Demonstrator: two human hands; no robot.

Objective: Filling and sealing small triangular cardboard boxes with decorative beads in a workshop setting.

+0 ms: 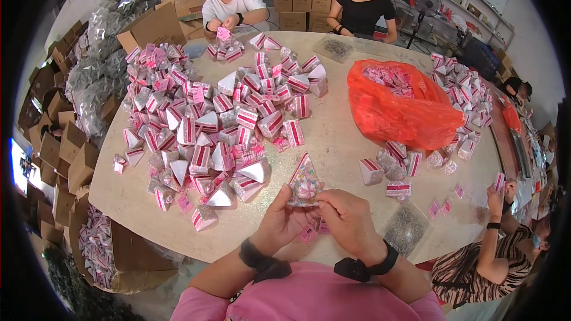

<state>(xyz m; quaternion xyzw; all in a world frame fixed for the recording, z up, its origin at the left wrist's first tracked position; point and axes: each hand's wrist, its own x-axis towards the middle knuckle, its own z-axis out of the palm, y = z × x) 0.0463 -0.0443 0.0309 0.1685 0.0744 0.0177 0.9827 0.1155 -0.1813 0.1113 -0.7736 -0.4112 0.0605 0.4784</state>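
Close to the table's near edge, my left hand (278, 215) grips a wedge-shaped toy cake slice (305, 184) with a sprinkle-speckled face and a pink-striped side. Its pointed end is directed away from me. My right hand (350, 221) is closed in a pinch at the slice's near right corner; whatever lies between those fingertips is too small to make out. Pink tags (308, 233) show beneath my hands. Ahead and to the left, similar slices in clear wrapping form a large heap (223, 119).
An orange-red plastic bag (410, 134) of pink tags sits right of centre, beside another slice heap (467, 92). A clear tray of small metal pieces (406, 229) lies near my right forearm. Co-workers sit across and to the right. A carton (140, 261) holds slices at lower left.
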